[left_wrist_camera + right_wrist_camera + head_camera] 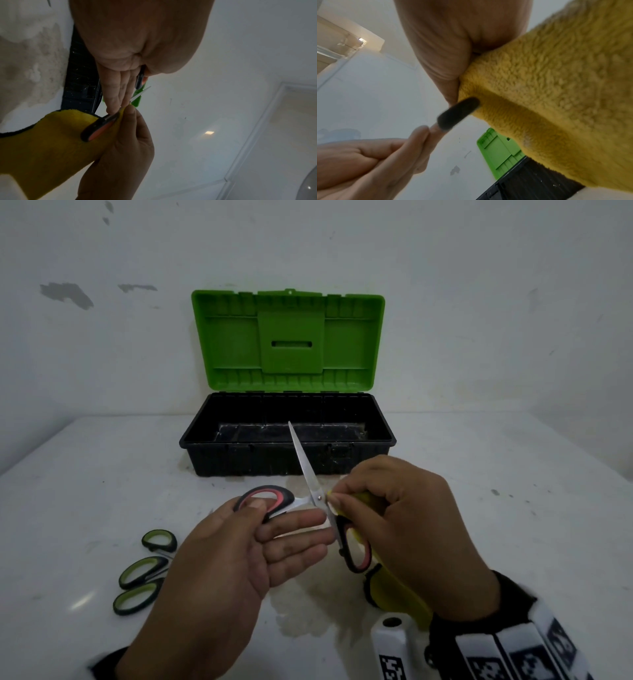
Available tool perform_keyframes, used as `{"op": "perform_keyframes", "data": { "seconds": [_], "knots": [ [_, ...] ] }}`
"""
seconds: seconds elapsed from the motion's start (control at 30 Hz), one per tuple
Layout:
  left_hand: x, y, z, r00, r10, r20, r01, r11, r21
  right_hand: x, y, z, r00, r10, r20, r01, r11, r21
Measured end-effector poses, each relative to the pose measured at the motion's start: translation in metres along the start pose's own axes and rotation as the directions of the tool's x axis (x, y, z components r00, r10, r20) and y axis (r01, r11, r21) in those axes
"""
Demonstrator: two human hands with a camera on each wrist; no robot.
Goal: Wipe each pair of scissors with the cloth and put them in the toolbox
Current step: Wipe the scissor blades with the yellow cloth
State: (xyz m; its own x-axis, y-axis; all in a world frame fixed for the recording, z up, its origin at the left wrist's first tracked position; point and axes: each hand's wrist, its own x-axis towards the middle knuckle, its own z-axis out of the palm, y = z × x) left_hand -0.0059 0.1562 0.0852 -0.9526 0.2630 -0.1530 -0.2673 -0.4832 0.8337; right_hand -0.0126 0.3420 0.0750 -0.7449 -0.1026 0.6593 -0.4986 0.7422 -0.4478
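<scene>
Scissors (310, 494) spread, left hand (219, 570) pinching handle, right hand (407, 529) gripping cloth (397, 594)

No readable text anywhere (the wrist band (513, 655) carries only black-and-white marker patterns).

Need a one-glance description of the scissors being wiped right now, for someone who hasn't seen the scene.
Start at the open toolbox with the green lid, then come toward the camera to the two hands just before it. The red-and-black scissors are held there, spread open, one blade pointing at the box. The pairs lying left on the table, the green-handled scissors, are untouched.
</scene>
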Motion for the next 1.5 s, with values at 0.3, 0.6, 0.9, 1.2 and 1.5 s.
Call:
{"op": "perform_keyframes", "data": {
  "seconds": [0.3,0.6,0.9,1.2,1.5],
  "knots": [
    [0.002,0.006,-0.001,1.000,0.006,-0.027,-0.008,0.999,-0.047,-0.009,0.005,-0.017,0.982,0.105,-0.160,-0.101,0.994,0.032],
    [0.000,0.005,0.003,0.999,-0.036,-0.028,0.034,0.996,-0.084,-0.009,-0.003,-0.004,0.967,0.091,-0.239,-0.080,0.995,0.056],
    [-0.002,0.005,0.004,0.999,-0.054,-0.006,0.053,0.998,-0.038,-0.004,0.016,-0.011,0.908,0.310,-0.283,-0.306,0.950,0.061],
    [0.003,-0.001,0.004,0.998,-0.061,-0.011,0.061,0.998,-0.005,-0.004,0.026,-0.016,0.895,0.378,-0.238,-0.376,0.925,0.057],
    [0.019,-0.003,-0.007,0.980,-0.124,-0.156,0.130,0.991,0.025,-0.010,0.041,-0.037,0.829,0.518,-0.210,-0.469,0.849,0.243]
  ]
}}
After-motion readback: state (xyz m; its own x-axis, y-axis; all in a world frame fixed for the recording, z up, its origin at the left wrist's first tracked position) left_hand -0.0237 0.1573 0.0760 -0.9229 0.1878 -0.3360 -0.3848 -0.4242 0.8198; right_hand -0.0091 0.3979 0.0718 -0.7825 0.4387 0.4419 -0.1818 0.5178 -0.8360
